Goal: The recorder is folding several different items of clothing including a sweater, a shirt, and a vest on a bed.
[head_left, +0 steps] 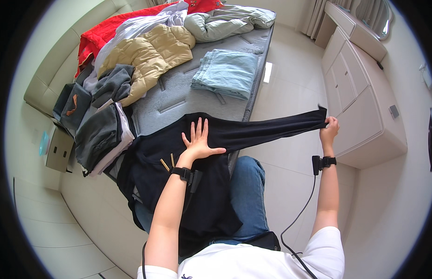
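Observation:
A black long-sleeved top (pixel 179 153) lies over the near edge of the bed and across my lap. My left hand (pixel 199 142) rests flat on its shoulder area, fingers spread. Out to the right, my right hand (pixel 329 129) grips the cuff end of the sleeve, which is stretched taut past the bed's edge above the floor. Two short tan strips, perhaps drawstring ends, show on the top beside my left wrist. Part of the garment hangs below my left forearm, where the arm hides some of it.
On the grey mattress (pixel 179 100) lie folded light-blue fabric (pixel 227 72), a tan puffer jacket (pixel 151 56), a red garment (pixel 102 37) and a pale green quilted bundle (pixel 230 21). Folded dark clothes (pixel 97 137) are stacked at the left. A beige cabinet (pixel 355 93) stands at the right.

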A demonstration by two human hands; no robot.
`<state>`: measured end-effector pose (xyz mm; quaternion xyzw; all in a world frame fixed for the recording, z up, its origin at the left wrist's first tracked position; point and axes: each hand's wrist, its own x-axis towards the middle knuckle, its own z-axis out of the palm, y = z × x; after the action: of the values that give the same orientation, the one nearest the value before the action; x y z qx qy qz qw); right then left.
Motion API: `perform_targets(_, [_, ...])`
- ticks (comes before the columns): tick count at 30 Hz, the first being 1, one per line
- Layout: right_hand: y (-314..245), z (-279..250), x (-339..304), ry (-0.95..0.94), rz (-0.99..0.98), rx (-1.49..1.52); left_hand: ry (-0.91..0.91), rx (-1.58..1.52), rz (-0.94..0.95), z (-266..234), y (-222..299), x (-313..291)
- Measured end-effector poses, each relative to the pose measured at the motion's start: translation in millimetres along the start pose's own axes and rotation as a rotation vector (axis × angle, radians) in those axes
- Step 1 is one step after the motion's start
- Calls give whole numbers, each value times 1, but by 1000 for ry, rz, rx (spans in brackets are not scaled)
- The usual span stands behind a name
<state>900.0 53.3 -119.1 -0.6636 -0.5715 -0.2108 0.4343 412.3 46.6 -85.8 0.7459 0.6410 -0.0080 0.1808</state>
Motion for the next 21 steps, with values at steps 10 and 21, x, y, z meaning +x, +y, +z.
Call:
perform_targets(10, [5,24,-21,-221,1217,1585,6,-6,5,0,2,-1])
perform_targets(21, [59,12,-6,161,1137,1326,4,-10,9,0,4,1])
